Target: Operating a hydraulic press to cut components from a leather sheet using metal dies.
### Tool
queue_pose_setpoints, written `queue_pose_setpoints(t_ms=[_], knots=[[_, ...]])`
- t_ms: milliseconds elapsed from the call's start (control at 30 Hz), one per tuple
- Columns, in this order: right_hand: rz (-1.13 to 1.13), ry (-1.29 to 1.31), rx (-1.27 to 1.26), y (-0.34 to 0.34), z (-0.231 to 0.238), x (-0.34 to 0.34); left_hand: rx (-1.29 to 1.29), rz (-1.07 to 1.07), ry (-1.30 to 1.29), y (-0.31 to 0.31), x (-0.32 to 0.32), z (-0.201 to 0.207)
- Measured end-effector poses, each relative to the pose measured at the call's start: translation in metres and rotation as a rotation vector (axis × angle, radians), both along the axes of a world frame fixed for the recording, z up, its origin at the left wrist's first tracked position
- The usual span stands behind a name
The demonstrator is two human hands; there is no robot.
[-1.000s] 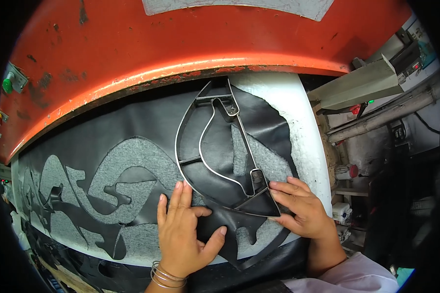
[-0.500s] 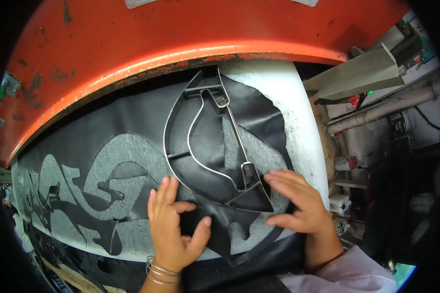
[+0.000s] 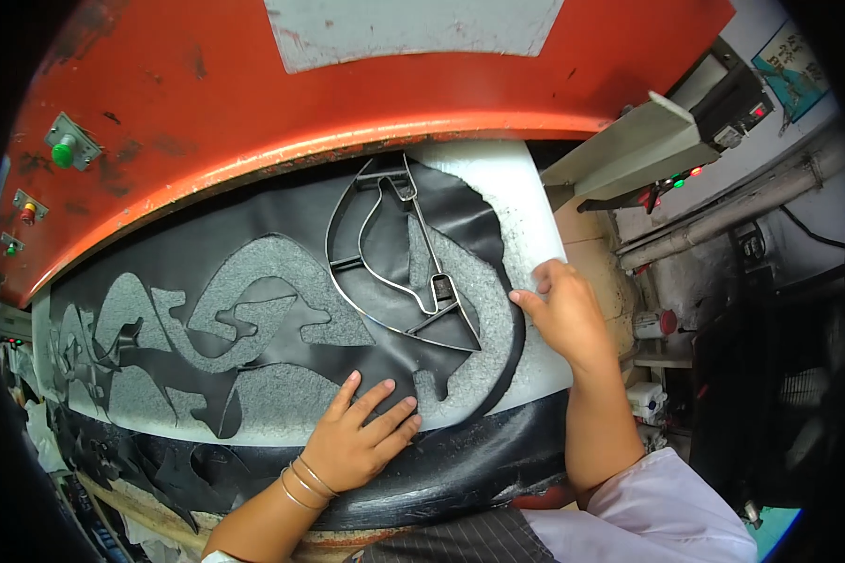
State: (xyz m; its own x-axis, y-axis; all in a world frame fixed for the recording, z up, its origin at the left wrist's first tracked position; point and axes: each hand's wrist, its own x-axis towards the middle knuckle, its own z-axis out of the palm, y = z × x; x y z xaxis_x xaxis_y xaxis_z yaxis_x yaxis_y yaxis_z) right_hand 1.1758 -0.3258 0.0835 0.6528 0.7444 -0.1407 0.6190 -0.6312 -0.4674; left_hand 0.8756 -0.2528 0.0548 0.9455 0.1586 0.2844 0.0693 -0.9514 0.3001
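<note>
A steel cutting die, a curved metal outline with an inner strip and cross braces, rests on a sheet of black leather. My left hand lies with spread fingers on the near edge of the leather, below the die and apart from it. Beyond the die's right side is my right hand, over the white cutting board. Its thumb reaches toward the leather's right edge while the other fingers bend, apart from the thumb. Curved cut-outs in the leather expose a speckled grey surface.
A large orange press head spans the far side, with a green button at its left. Black leather scraps hang along the near left edge. A metal bracket juts out at the right.
Both hands have left the die's sides. My left hand moved nearer and now lies flatter; my right moved up and right, past the leather's edge. The whole view has shifted, showing more press.
</note>
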Motion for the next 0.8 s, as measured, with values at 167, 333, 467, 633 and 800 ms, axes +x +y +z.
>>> queue_pose_setpoints(t_ms=[167,333,467,633,800], knots=[[0.073,-0.099,0.068,-0.009,0.002,-0.021,-0.137,0.117,-0.076,-0.019,0.000,0.002],[0.252,0.230,0.389,-0.027,0.018,-0.045,-0.141,0.170,-0.039,-0.036,-0.003,0.007],[0.555,-0.121,0.387,-0.009,0.020,-0.079,-0.068,0.215,-0.082,-0.043,-0.007,-0.010],[0.574,-0.161,0.436,0.007,-0.017,-0.083,-0.291,0.128,-0.081,-0.039,-0.018,-0.011],[0.650,-0.164,0.578,-0.012,0.002,-0.078,-0.374,0.054,0.081,-0.004,-0.046,0.045]])
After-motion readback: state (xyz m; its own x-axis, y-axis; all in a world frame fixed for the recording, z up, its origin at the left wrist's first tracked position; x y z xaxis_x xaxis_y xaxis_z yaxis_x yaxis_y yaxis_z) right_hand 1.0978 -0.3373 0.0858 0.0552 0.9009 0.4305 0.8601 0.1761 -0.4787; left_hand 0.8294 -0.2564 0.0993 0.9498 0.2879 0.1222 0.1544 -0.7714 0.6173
